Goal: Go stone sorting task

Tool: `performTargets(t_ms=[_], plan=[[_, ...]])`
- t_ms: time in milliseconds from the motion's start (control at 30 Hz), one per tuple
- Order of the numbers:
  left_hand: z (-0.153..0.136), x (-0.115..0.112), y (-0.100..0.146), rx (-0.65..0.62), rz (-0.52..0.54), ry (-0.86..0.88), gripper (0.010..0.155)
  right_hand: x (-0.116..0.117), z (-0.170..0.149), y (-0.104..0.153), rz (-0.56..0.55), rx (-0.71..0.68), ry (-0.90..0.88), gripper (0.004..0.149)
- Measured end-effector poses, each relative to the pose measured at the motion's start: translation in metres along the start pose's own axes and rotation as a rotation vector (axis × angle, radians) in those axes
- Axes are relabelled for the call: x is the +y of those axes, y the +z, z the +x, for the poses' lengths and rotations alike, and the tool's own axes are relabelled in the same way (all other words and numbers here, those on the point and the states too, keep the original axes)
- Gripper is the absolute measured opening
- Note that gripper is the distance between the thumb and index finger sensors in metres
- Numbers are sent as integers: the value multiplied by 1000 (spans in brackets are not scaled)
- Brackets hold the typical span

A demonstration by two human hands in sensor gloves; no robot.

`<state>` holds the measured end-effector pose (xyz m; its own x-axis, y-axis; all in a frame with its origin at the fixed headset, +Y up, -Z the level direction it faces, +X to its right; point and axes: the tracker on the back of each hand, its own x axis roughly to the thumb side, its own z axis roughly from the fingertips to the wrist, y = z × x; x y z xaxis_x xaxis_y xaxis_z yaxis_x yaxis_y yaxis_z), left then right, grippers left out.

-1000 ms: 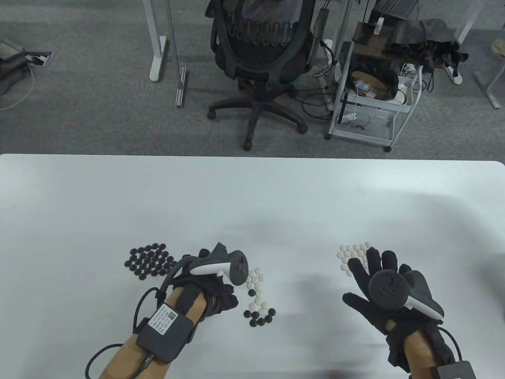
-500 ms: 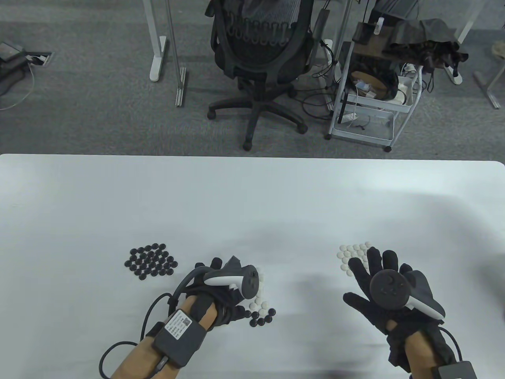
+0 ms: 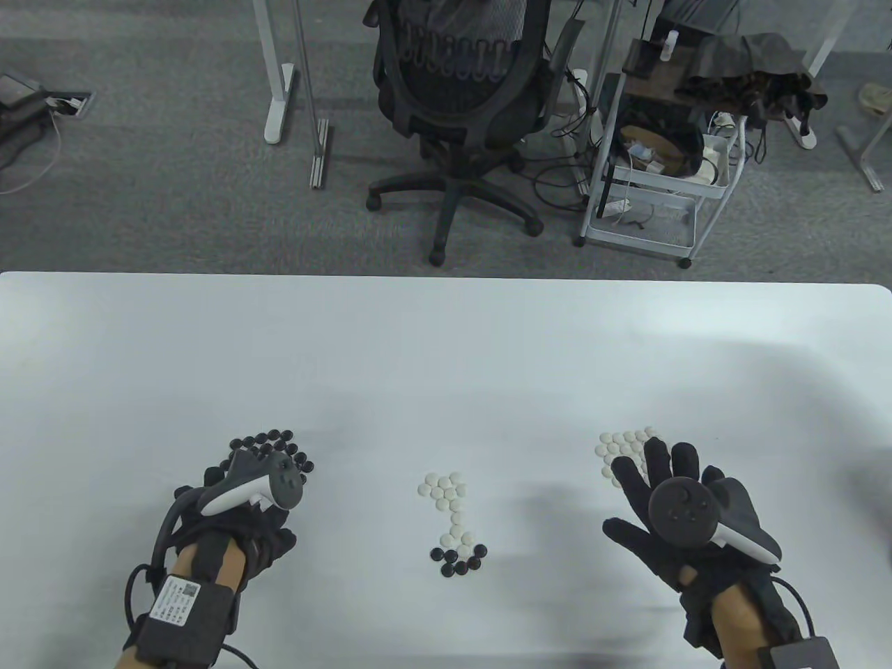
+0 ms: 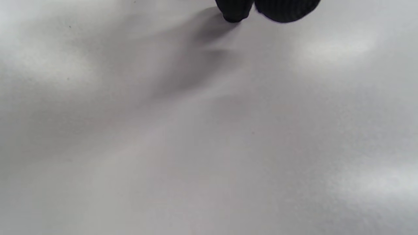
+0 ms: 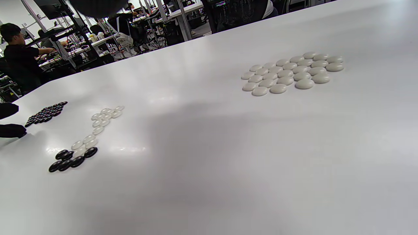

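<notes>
A mixed cluster (image 3: 454, 519) of white and black Go stones lies mid-surface, still unsorted. Left of it sits a black pile (image 3: 268, 446); to the right, well apart, a white pile (image 3: 622, 446). The left hand (image 3: 240, 519) hovers at the black pile, its fingers hidden, so its grip cannot be told. The right hand (image 3: 665, 519) rests spread flat beside the white pile. Sorting looks mostly done on the white surface (image 3: 446, 348).
</notes>
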<state>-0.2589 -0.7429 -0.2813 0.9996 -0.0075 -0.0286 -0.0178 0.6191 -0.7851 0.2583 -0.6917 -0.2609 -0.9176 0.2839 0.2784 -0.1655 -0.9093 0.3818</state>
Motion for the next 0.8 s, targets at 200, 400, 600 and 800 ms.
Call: performTargets(t_ms=[200,400,600,800], plan=[[-14,7,-8,48,12,57,61,1,0,-1,8,6,2,79],[-23,12,-15,65,14,122,61,0,0,0,5,8,-2,79],[-19,21,-10,47,34,153,63,0,-1,0,3,6,-2,79],[12,31,4,-83,70,126,65,0,-1,-1,3,6,-2,79]])
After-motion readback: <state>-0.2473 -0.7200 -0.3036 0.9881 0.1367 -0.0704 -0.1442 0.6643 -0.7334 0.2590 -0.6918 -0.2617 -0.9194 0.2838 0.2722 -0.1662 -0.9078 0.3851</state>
